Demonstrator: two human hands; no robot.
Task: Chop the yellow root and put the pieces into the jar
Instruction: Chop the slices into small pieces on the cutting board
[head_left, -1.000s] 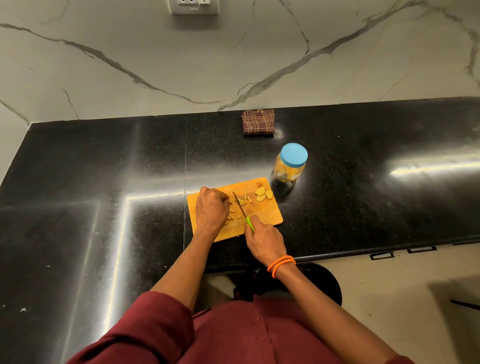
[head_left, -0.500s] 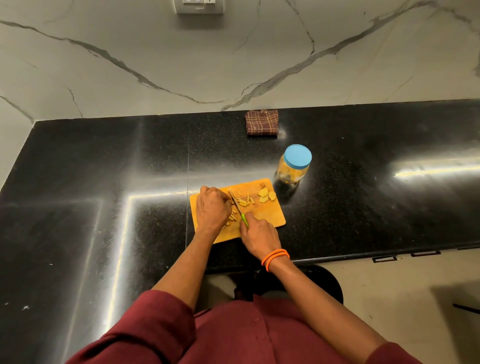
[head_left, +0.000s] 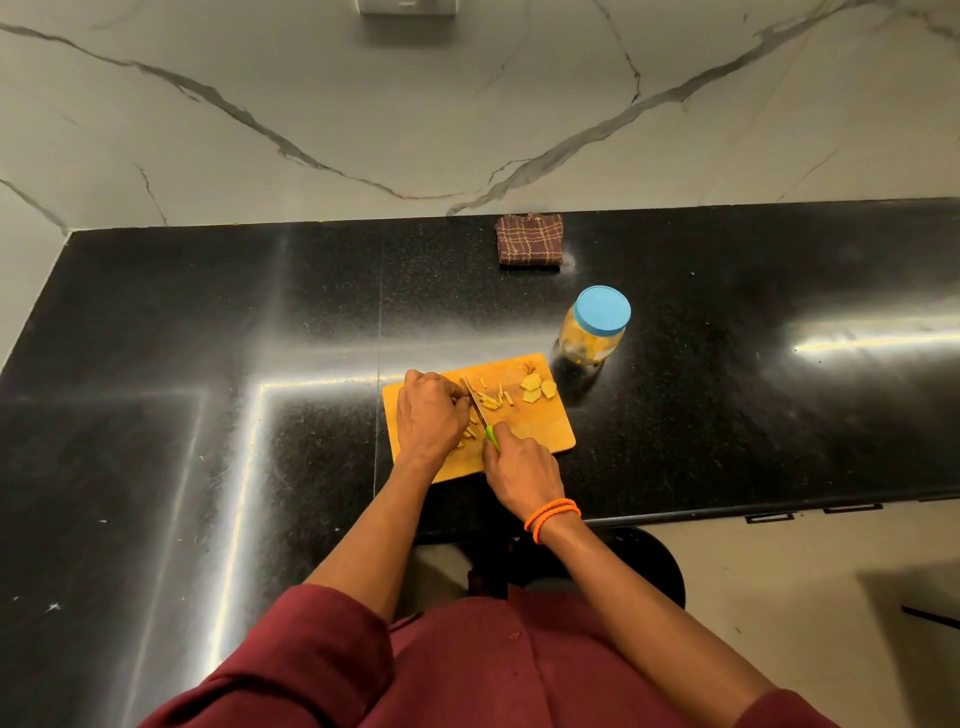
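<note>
Wearing a dark red shirt (head_left: 467, 670) with small matching buttons down the front. Showing both sleeves (head_left: 291, 660) rolled up above the elbows, leaving the forearms bare. Carrying two thin orange bands (head_left: 551, 514) around the right wrist, toward 3 o'clock from the shirt front.

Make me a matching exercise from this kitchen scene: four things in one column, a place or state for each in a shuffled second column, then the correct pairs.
Column A
1. jar
2. folded cloth
3. knife
4. sliced root pieces

Column B
a. lying by the marble wall
b. held in the right hand
c. on the cutting board's far right corner
d. upright on the counter, blue lid on

Pairs: 1-d, 2-a, 3-b, 4-c
</note>
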